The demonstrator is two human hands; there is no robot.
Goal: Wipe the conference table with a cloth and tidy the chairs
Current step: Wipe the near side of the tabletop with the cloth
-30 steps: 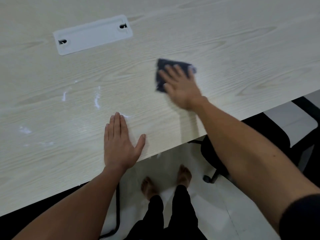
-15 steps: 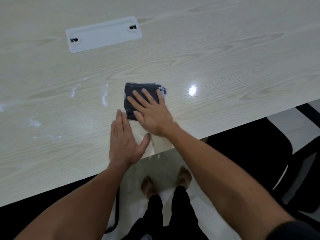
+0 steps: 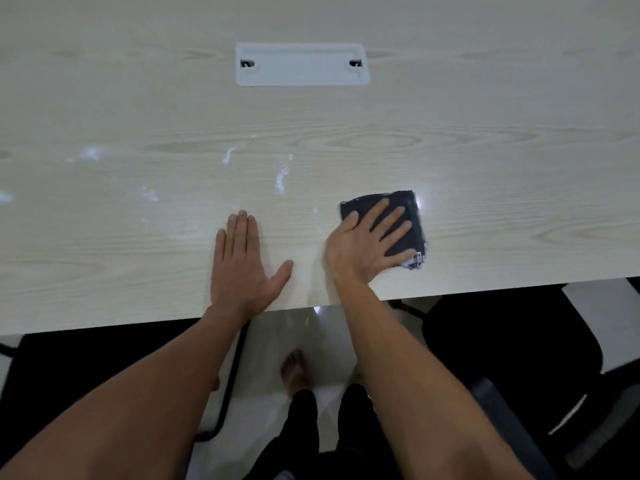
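A light wood-grain conference table fills the upper half of the view. Near its front edge lies a dark folded cloth, with my right hand pressed flat on it, fingers spread and straight. My left hand rests flat on the bare tabletop to the left of the cloth, a hand's width away. White smears mark the surface beyond my left hand. A black chair seat shows under the table edge at the right, another black chair at the left.
A white cable cover plate is set into the table's middle. My bare feet stand on a pale tiled floor between the two chairs. A black chair leg tube runs down beside my left forearm.
My right hand has slid the cloth to the right, away from my left hand. The view has turned, so the cover plate now sits straight ahead. My left hand stays flat in place.
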